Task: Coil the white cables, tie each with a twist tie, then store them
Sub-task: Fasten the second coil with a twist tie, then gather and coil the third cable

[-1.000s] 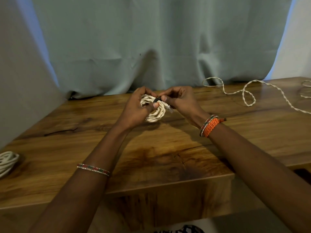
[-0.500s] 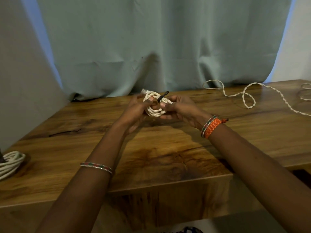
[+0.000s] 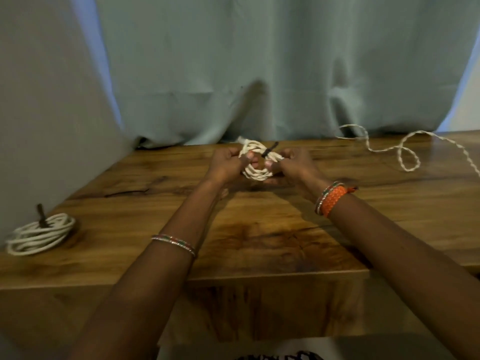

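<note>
A: On the wooden counter (image 3: pixel 259 229), where is the cable now?

B: The small white coil (image 3: pixel 255 165) is held at the far middle. The left hand (image 3: pixel 226 165) and the right hand (image 3: pixel 293 165) each grip one side, fingers curled on the loops.

A: How will it handle?

B: I think light and soft, a little springy. Better to hold the bundle beside the dark twist tie (image 3: pixel 268 150), so the loops do not open.
</note>
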